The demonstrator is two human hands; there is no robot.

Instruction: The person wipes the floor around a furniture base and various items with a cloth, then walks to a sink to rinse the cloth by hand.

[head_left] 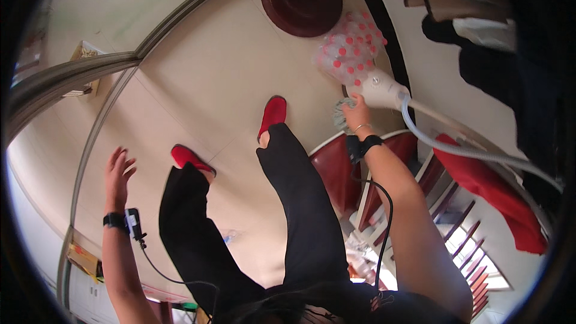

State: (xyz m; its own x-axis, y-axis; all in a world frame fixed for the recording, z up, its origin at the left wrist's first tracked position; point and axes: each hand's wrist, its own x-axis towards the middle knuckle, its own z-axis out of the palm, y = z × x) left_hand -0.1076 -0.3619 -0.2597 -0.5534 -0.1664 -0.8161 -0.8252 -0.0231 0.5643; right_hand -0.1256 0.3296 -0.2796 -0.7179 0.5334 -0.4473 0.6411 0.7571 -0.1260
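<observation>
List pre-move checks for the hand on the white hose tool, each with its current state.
1. Right hand closed on the white plastic nozzle body: ok.
2. Left hand empty, fingers spread in the air: ok.
3. Ribbed grey hose free of the red cloth draped on the chair: cannot tell; the hose crosses it.
4. Shrink-wrapped pack of red-capped bottles clear of the nozzle body: not ok; they sit right together.
5. Cream tile floor ahead of the red shoes bare: ok.
</observation>
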